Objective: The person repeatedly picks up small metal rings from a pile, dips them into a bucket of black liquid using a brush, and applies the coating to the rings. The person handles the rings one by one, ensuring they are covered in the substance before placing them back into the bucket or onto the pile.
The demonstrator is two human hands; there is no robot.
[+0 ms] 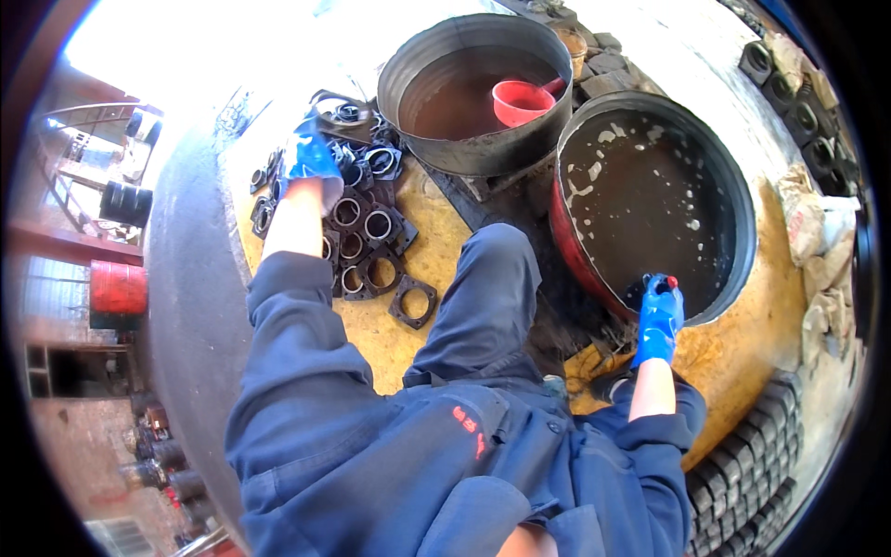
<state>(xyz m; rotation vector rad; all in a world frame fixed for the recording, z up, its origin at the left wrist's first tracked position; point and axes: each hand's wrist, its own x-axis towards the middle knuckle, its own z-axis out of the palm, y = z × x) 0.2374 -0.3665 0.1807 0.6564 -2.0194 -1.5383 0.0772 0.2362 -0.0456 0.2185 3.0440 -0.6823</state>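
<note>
Both hands wore blue gloves: the left hand (311,160) was at the upper left of a heap, its fingers too blurred to tell whether they gripped anything, while the right hand (660,317) curled around something narrow. Largest nearby was the red-sided tub (577,227), holding dark liquid with pale patches; the right hand was at its near rim. Left of it stood the grey tub (483,160) of brown liquid. Next came the heap of metal parts (349,215), on yellow ground left of that tub. Each part looked rigid, fairly heavy for its size and probably slick if wet; the outer edge or the hole's rim seemed the surest hold. Most lay below and right of the left hand. A red dipper (522,104) sat in the grey tub, well apart from both hands. Smallest was the red-tipped object (672,281) in the right hand, mostly hidden.
</note>
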